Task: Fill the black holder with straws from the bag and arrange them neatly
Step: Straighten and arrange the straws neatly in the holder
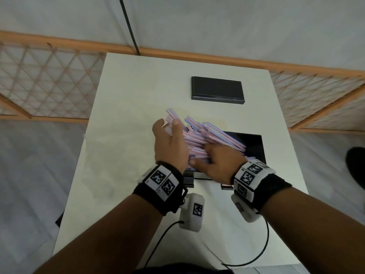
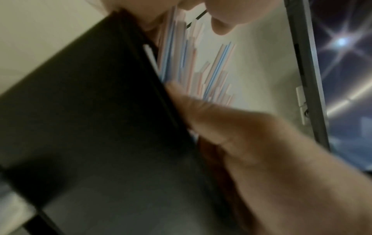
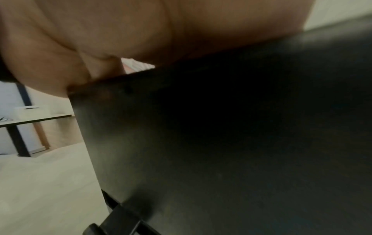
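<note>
The black holder [image 1: 254, 145] stands near the middle of the white table [image 1: 128, 115]. A thick bundle of red- and blue-striped straws [image 1: 207, 133] leans out of it to the far left. My left hand [image 1: 167, 125] cups the bundle's left side, with straws passing between thumb and fingers. In the left wrist view the straws [image 2: 181, 55] lie between my thumb [image 2: 211, 114] and the holder wall [image 2: 90, 127]. My right hand [image 1: 199, 158] lies on the straws' near ends, its fingers dug into them. The right wrist view is mostly holder wall [image 3: 221, 143]. No bag is in view.
A flat black lid [image 1: 217, 89] lies at the table's far side, behind the holder. A black cable [image 1: 128, 24] hangs at the far edge. Wooden lattice screens [image 1: 45, 80] flank the table. A dark shoe [image 1: 355, 165] is on the floor at right.
</note>
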Tool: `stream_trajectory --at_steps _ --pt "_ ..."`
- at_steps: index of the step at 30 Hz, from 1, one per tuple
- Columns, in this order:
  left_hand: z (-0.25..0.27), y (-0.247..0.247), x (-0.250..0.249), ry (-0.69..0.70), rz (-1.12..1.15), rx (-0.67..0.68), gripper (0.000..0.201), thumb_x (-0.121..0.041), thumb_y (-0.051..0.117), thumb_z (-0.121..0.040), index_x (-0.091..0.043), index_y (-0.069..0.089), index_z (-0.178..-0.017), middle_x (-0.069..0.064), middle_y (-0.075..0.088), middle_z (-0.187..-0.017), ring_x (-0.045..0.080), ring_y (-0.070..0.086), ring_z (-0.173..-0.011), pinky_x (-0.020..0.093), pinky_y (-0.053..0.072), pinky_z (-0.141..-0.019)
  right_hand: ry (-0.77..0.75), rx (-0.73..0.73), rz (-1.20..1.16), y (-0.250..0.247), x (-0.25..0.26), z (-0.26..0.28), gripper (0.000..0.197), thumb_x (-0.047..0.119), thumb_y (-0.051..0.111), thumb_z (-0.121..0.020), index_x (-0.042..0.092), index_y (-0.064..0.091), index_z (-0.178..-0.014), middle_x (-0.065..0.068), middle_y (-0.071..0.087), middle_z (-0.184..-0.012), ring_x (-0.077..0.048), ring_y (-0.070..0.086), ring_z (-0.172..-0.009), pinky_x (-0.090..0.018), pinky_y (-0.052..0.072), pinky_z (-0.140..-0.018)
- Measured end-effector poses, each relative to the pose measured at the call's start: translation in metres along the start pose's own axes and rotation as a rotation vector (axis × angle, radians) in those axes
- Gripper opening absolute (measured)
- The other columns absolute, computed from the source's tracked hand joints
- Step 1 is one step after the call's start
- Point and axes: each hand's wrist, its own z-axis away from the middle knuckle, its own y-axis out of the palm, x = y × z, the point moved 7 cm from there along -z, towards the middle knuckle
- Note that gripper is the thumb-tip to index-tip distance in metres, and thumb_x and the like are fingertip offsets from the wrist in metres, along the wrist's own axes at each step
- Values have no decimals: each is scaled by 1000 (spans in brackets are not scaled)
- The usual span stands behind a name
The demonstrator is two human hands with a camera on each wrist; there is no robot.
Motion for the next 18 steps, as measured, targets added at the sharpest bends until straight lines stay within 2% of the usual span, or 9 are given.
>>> stream_trajectory --at_steps 1,3,6,7,9,11,13,15,18 --pt "0 0 2 5 -39 -5 62 -55 40 -99 -15 34 -146 5 59 -125 27 57 -112 33 43 -95 10 37 51 1 0 -1 55 75 38 -88 22 52 -94 3 58 -83 -26 61 -93 -32 43 -74" --pt "0 1 4 9 -85 -31 59 -48 40 -103 -14 29 -150 2 56 -124 23 54 -110 26 37 -89 -5 50 85 2 0 -5 62 77 34 -88 20 54 -106 -5 67 -101 -28 63 -99 -34 47 -80" --pt "3 1 -8 72 -90 -85 57 -42 40 -105 -9 28 -150 -15 53 -106 15 51 -101 17 34 -83 -106 -45 -27 -4 12 -7 49 71 33 -85 25 42 -100 -8 66 -106 -32 63 -98 -39 51 -79" --pt "4 3 -12 99 -98 -90 58 -43 40 -104 -8 28 -149 -14 56 -108 16 53 -103 18 36 -85 -131 -100 -37 -9 14 -6 47 69 30 -82 26 40 -98 -9 66 -105 -33 63 -96 -40 51 -78" --pt "5 7 -15 113 -135 -82 65 -46 39 -103 -5 23 -151 3 59 -131 23 56 -119 27 40 -100 -133 -159 -25 -17 12 -4 56 72 22 -75 24 43 -96 -10 66 -106 -35 62 -96 -43 52 -79" --pt "5 7 -13 84 -149 -93 69 -47 37 -103 -5 17 -154 13 49 -147 29 49 -132 35 37 -109 -96 -107 -19 -13 6 -2 72 78 21 -72 20 50 -103 -10 64 -110 -34 60 -101 -44 52 -83" --pt "4 1 -12 77 -91 -137 67 -49 38 -103 -10 19 -154 6 48 -148 26 51 -130 34 39 -106 -67 -28 -31 -6 -1 -1 75 80 30 -74 18 52 -111 -9 62 -115 -31 58 -107 -42 50 -89" --pt "5 -5 -10 64 28 -194 68 -59 39 -98 -16 28 -150 -1 54 -138 24 58 -119 36 43 -101 -90 -19 -72 -9 -2 4 65 69 49 -82 16 53 -119 -8 61 -120 -29 56 -112 -38 48 -94" --pt "6 -9 -2 -22 196 -267 79 -72 37 -79 -21 40 -139 -3 61 -124 25 63 -107 52 48 -102 -171 -135 -85 -30 -8 27 52 46 62 -84 15 58 -124 -6 63 -120 -27 58 -113 -34 48 -94"
